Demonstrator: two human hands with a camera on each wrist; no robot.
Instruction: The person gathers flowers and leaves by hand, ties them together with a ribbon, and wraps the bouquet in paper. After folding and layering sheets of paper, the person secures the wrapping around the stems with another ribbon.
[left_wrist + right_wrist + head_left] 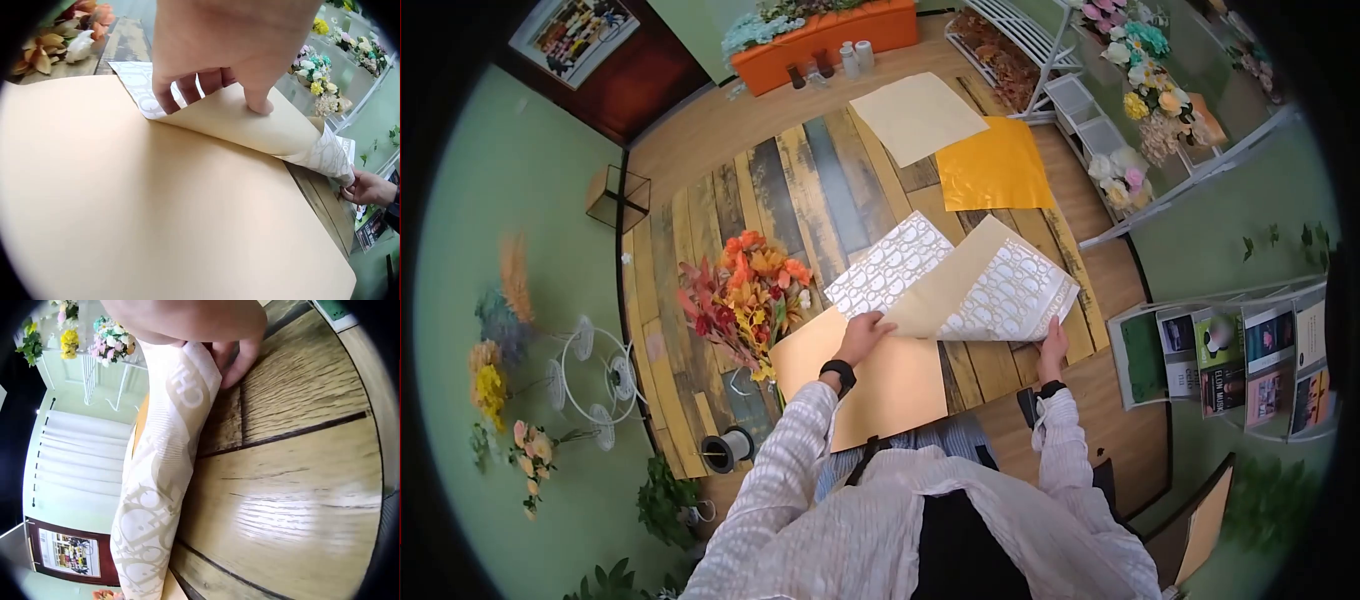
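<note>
A white-patterned sheet with a tan back (1010, 290) lies folded over itself near the table's front right. The left hand (862, 338) pinches its tan part at the left, thumb on top and fingers under the edge, as the left wrist view shows. At the sheet's right corner the right hand (1052, 350) pinches the patterned edge; in the right wrist view the patterned paper (156, 487) stands raised from the wood beneath that hand (194, 322). A plain peach sheet (880, 390) lies under the left hand at the front edge.
Orange, red and yellow flowers (745, 290) lie on the table's left, a wire spool (728, 449) at its front left corner. A cream sheet (918, 115) and a golden-yellow sheet (992, 165) lie at the back. Right of the table stands a magazine rack (1145, 360).
</note>
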